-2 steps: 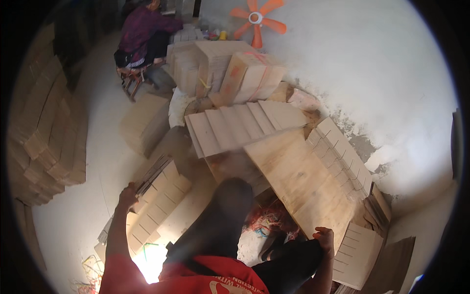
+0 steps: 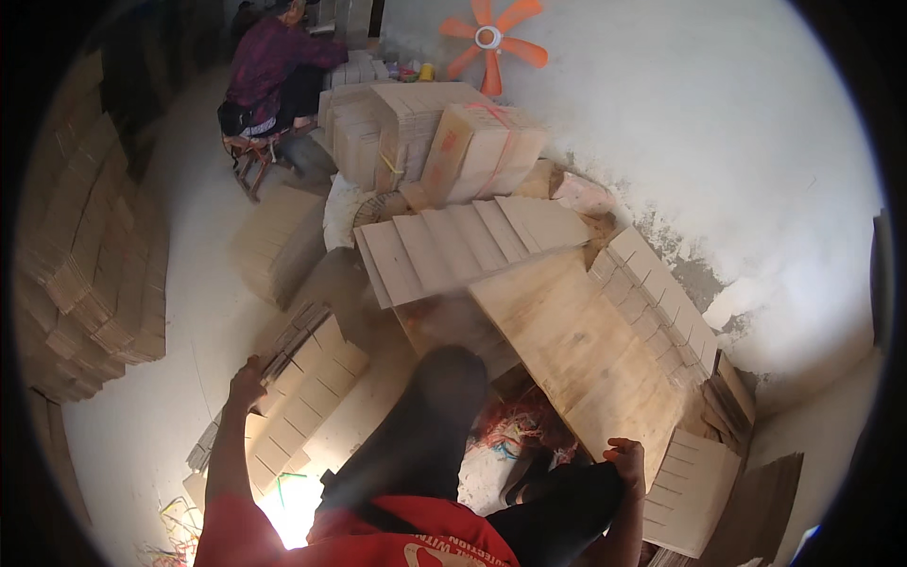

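At the lower left, my left hand (image 2: 248,386) is closed on the dark upper edge of a stack of slotted cardboard pieces (image 2: 304,395). The stack leans beside my left leg, its row of short slits showing. Its fingertips are partly hidden against the cardboard. My right hand (image 2: 625,459) is by my right knee, fingers loosely curled with a gap between them and nothing visible inside. Close to its right stands another slotted cardboard stack (image 2: 690,491). A plywood board (image 2: 576,345) lies ahead of that hand, between it and the fanned cardboard sheets (image 2: 463,244).
More slotted cardboard (image 2: 657,298) lines the wall side of the board. Tall cardboard piles (image 2: 94,246) stand at the far left. A tied bundle (image 2: 487,151) and an orange fan (image 2: 488,38) are at the back. Another person (image 2: 274,71) sits there. Tangled strapping (image 2: 520,425) lies below.
The view has shifted very slightly. My left hand sits a touch lower, still on the cardboard stack; the right hand has not visibly moved.
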{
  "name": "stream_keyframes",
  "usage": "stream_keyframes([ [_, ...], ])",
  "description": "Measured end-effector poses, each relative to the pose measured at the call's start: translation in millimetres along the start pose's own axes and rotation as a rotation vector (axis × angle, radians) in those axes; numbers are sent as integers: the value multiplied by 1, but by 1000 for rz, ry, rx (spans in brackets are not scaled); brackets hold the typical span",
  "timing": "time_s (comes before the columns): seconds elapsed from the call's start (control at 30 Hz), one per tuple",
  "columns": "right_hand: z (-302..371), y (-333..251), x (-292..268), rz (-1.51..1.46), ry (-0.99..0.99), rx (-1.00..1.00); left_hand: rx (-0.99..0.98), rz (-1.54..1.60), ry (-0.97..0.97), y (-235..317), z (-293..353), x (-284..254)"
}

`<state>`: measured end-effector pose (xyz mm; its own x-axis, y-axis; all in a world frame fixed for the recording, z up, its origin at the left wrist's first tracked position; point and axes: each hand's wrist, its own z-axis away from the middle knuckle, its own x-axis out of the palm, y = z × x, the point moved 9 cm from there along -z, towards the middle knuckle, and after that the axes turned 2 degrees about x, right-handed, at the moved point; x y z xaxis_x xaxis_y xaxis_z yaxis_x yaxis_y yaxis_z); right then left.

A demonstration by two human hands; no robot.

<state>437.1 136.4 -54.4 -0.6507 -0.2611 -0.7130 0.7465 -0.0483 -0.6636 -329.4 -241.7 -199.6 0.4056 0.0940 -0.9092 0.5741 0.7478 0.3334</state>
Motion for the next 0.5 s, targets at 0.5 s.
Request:
stream_keyframes([
  [0.5, -19, 28, 11, -216, -207, 147, 102, -63, 388, 11, 44, -6],
])
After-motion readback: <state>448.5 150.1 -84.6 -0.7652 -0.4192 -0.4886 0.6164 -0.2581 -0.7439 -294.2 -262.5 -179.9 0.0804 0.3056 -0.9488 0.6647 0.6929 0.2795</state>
